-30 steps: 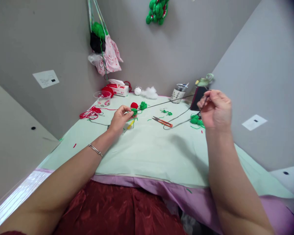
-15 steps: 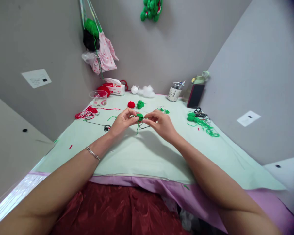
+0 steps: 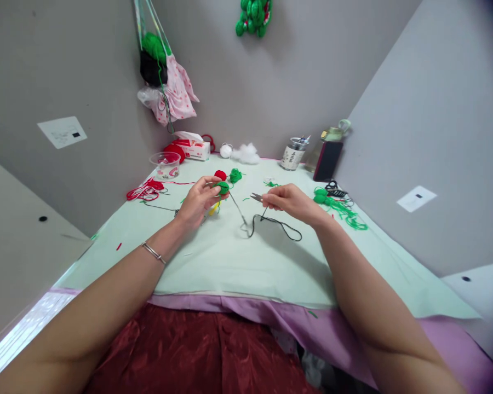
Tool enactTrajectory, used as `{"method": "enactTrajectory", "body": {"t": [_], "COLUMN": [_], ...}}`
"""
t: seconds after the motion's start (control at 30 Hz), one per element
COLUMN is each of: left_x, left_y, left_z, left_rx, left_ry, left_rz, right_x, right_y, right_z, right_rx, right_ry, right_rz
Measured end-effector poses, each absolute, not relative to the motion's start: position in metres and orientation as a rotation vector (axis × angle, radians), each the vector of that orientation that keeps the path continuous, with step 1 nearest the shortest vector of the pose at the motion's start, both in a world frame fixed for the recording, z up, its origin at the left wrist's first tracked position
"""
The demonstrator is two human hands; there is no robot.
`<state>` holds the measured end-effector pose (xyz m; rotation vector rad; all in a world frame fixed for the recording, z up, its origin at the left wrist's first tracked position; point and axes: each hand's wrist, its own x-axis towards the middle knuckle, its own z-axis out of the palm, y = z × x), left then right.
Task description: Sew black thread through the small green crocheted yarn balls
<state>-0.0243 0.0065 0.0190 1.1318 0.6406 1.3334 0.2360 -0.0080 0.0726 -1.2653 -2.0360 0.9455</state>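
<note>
My left hand [image 3: 199, 202] pinches a small green crocheted piece [image 3: 222, 188] above the table. A dark thread [image 3: 278, 221] runs from that piece down to the tabletop and loops across toward my right hand [image 3: 285, 201]. The fingers of my right hand are closed round small scissors [image 3: 256, 197], whose blades point left toward the green piece. Something yellow [image 3: 214, 208] shows just below my left fingers; its shape is partly hidden. Behind the green piece lie a red ball [image 3: 220, 175] and a green yarn bundle [image 3: 235, 175].
Red yarn [image 3: 145, 190] and a clear tub [image 3: 166, 166] lie at the left, near a tissue box [image 3: 197, 149]. White stuffing [image 3: 246, 154], a pen holder [image 3: 293, 154] and a dark phone [image 3: 328, 161] stand at the back. Green yarn pieces [image 3: 340, 208] lie right.
My hands have moved apart. The green piece has gone left with my left hand, scissors now show in my right hand, and the dark thread stretches out between them.
</note>
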Motion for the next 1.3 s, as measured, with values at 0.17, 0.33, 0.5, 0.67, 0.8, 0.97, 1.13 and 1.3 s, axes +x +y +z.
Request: {"method": "enactTrajectory", "body": {"t": [0.17,0.33,0.5,0.67,0.8,0.97,1.13,1.3], "left_x": [-0.022,-0.017,-0.015,-0.014,-0.013,-0.013,-0.02,-0.028], "left_y": [-0.001,-0.002,0.002,0.001,0.0,0.001,0.003,0.006], "left_z": [0.023,0.017,0.009,0.009,0.01,0.009,0.016,0.024], "left_rx": [1.169,1.34,1.404,1.36,1.435,1.327,1.152,0.995], "left_ry": [0.546,0.592,0.69,0.7,0.712,0.657,0.543,0.48], "left_rz": [1.226,1.232,1.323,1.348,1.382,1.3,1.139,1.13], "right_x": [0.208,0.174,0.167,0.165,0.163,0.16,0.165,0.187], "right_y": [-0.009,-0.019,-0.018,-0.027,-0.035,-0.036,-0.036,-0.03], "right_z": [0.055,0.04,0.034,0.038,0.036,0.028,0.037,0.057], "right_rx": [-1.2,-1.027,-1.009,-1.1,-1.074,-0.963,-0.977,-0.933], "right_ry": [-1.749,-1.68,-1.483,-1.679,-1.958,-2.179,-2.175,-1.815], "right_rz": [0.886,1.26,1.376,0.98,0.648,0.341,0.531,0.993]}}
